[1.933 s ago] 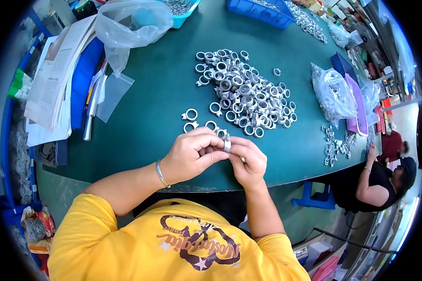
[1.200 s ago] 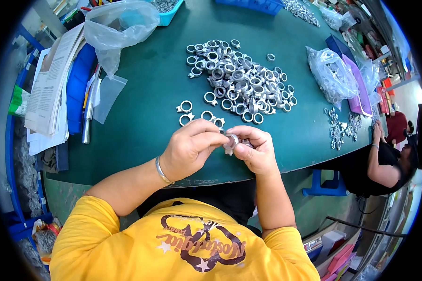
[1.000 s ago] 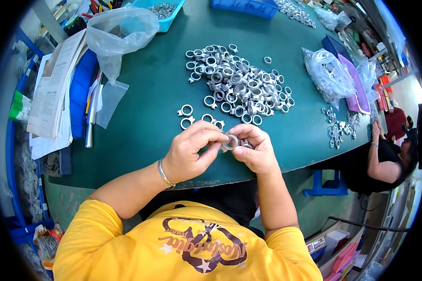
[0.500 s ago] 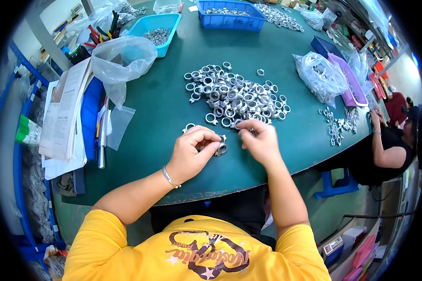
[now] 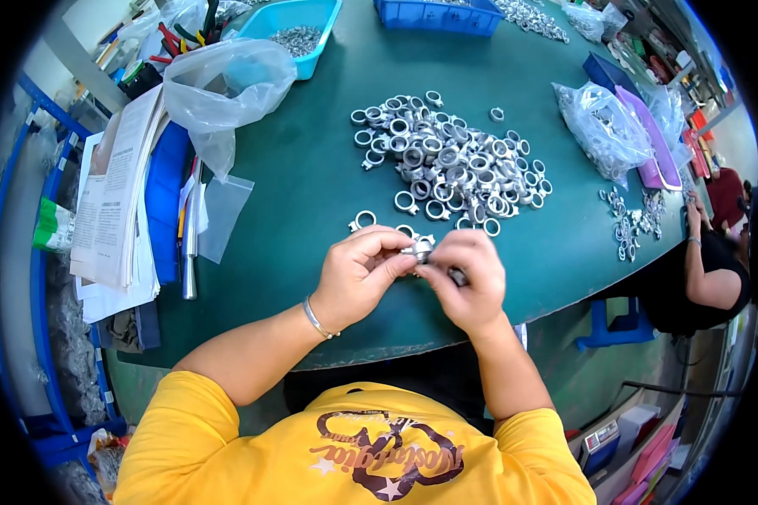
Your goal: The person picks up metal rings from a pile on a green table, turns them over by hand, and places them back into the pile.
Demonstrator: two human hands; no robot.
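Note:
My left hand (image 5: 355, 282) pinches a silvery metal ring clamp (image 5: 422, 249) between thumb and fingertips. Close against it, my right hand (image 5: 473, 284) has its fingers curled and touching the same clamp. A small dark piece (image 5: 457, 276) shows within the right hand's curled fingers; its kind is hidden. Just beyond the hands lie a few loose ring clamps, one (image 5: 364, 220) to the left and another (image 5: 491, 226) to the right. Farther off, a heap of similar ring clamps (image 5: 455, 157) spreads over the green table (image 5: 312, 177).
At left are stacked papers (image 5: 120, 198), a blue bin (image 5: 167, 202) and a plastic bag (image 5: 223, 93). A turquoise tray (image 5: 313, 63) and a blue tray (image 5: 436, 18) hold small parts. At right, a filled bag (image 5: 602, 126) and a purple tray (image 5: 651, 139) lie near a seated person (image 5: 712, 261).
My right hand has come back from the edge of the heap to meet the left hand at the clamp. The whole view has shifted slightly.

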